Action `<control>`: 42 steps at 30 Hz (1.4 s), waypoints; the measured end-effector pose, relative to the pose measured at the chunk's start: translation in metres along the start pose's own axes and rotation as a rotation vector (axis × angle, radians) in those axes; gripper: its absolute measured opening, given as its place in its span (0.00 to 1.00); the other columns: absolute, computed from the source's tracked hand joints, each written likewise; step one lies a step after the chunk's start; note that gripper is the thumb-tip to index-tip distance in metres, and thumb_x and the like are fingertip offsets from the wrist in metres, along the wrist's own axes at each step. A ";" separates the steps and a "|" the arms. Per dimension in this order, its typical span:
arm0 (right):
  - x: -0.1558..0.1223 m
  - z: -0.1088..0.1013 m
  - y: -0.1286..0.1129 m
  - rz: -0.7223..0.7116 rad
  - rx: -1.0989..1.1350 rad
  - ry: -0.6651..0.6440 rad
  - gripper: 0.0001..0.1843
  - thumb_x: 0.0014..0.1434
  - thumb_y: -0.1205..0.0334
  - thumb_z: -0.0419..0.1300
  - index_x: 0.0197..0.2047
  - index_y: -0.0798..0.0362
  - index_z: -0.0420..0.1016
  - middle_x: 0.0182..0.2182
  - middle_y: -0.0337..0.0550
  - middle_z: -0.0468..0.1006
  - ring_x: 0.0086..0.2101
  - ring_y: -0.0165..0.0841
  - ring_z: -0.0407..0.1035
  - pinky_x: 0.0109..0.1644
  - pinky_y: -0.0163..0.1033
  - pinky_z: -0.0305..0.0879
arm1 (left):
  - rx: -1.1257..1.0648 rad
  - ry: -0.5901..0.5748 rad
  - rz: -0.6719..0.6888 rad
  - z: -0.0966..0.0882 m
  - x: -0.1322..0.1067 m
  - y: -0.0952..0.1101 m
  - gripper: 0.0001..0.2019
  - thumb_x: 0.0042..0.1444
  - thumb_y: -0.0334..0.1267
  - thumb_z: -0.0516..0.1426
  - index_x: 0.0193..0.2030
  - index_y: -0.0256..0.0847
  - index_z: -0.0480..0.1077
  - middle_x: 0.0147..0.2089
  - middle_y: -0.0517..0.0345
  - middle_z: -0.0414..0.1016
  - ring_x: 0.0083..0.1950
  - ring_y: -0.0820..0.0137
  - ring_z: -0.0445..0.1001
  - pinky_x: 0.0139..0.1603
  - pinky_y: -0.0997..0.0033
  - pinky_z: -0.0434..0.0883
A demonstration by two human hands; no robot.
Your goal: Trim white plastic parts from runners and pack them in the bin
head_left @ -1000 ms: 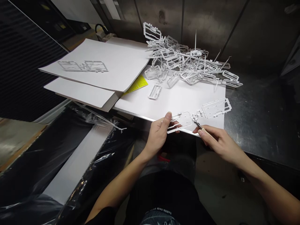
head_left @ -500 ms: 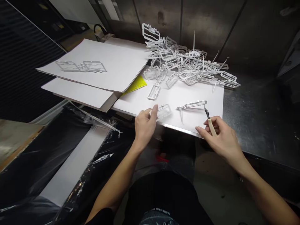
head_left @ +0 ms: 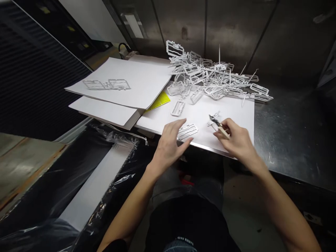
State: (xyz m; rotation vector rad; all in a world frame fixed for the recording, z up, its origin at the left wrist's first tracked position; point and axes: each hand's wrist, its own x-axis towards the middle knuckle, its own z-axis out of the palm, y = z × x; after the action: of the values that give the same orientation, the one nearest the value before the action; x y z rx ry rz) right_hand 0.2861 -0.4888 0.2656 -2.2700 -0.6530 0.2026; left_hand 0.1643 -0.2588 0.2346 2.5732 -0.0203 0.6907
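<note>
My left hand (head_left: 169,143) hovers with fingers spread just left of a flat white plastic frame (head_left: 187,131) that lies on the white sheet (head_left: 236,108) near its front edge. My right hand (head_left: 235,140) is closed round a small cutting tool with a pale handle (head_left: 219,127). The tool's dark tip touches a small white plastic piece (head_left: 214,118) on the sheet. A single loose frame (head_left: 177,107) lies a little farther back.
A big tangled heap of white plastic frames and sprues (head_left: 212,78) covers the back of the sheet. Stacked white boards (head_left: 123,85) at left carry a joined pair of frames (head_left: 106,84). A yellow ruler (head_left: 159,101) pokes out beneath. Black plastic wrap (head_left: 65,182) lies below left.
The joined frame pair was split. My left hand set one frame down on the sheet and opened. My right hand moved left with the tool onto a small piece.
</note>
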 end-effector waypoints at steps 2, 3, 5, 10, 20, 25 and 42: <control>-0.011 -0.024 0.007 -0.059 0.150 -0.032 0.14 0.64 0.52 0.71 0.40 0.48 0.71 0.37 0.41 0.82 0.33 0.36 0.73 0.38 0.40 0.64 | -0.061 -0.046 0.079 -0.004 0.003 0.008 0.42 0.68 0.49 0.65 0.81 0.43 0.51 0.77 0.38 0.64 0.78 0.51 0.64 0.79 0.45 0.65; -0.016 -0.034 0.011 -0.082 0.214 -0.046 0.17 0.63 0.49 0.72 0.39 0.48 0.70 0.37 0.41 0.82 0.34 0.36 0.73 0.38 0.39 0.65 | -0.112 -0.078 0.101 -0.004 0.006 0.013 0.47 0.66 0.52 0.67 0.83 0.43 0.47 0.80 0.37 0.59 0.81 0.50 0.60 0.80 0.44 0.63; -0.026 -0.048 0.018 -0.110 0.318 -0.062 0.21 0.62 0.46 0.75 0.36 0.48 0.68 0.37 0.41 0.80 0.36 0.36 0.74 0.39 0.40 0.67 | -0.248 -0.155 0.122 -0.005 0.011 0.022 0.49 0.63 0.53 0.69 0.82 0.42 0.50 0.81 0.37 0.59 0.81 0.51 0.60 0.80 0.47 0.64; -0.043 -0.054 0.029 -0.071 0.378 -0.001 0.23 0.62 0.44 0.75 0.35 0.46 0.67 0.35 0.40 0.78 0.38 0.38 0.74 0.39 0.42 0.70 | -0.554 -0.321 0.047 -0.003 0.017 0.047 0.28 0.61 0.49 0.71 0.64 0.39 0.76 0.58 0.47 0.84 0.56 0.62 0.84 0.59 0.65 0.79; -0.080 -0.068 0.011 0.116 0.016 -0.078 0.23 0.72 0.34 0.58 0.45 0.45 0.79 0.34 0.41 0.81 0.33 0.39 0.74 0.36 0.43 0.65 | -0.291 -0.035 0.043 -0.012 0.006 0.054 0.26 0.66 0.39 0.67 0.69 0.40 0.72 0.56 0.49 0.83 0.48 0.66 0.81 0.52 0.66 0.80; -0.080 -0.062 -0.001 0.143 0.086 -0.284 0.26 0.74 0.32 0.56 0.47 0.45 0.80 0.38 0.38 0.84 0.34 0.36 0.76 0.40 0.42 0.67 | -0.262 -0.044 0.076 -0.017 0.006 0.059 0.25 0.68 0.38 0.66 0.70 0.42 0.71 0.57 0.49 0.82 0.51 0.65 0.81 0.53 0.66 0.80; -0.074 -0.058 -0.004 0.154 0.162 -0.310 0.25 0.73 0.33 0.57 0.46 0.45 0.82 0.37 0.35 0.84 0.34 0.33 0.74 0.42 0.40 0.65 | -0.220 -0.064 0.158 -0.018 0.004 0.061 0.26 0.68 0.35 0.65 0.70 0.37 0.68 0.54 0.51 0.81 0.54 0.67 0.81 0.57 0.67 0.80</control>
State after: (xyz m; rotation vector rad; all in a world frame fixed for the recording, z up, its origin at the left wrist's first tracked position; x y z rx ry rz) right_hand 0.2403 -0.5613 0.3055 -2.1508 -0.5932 0.6685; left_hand 0.1515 -0.3049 0.2773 2.3974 -0.3066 0.6245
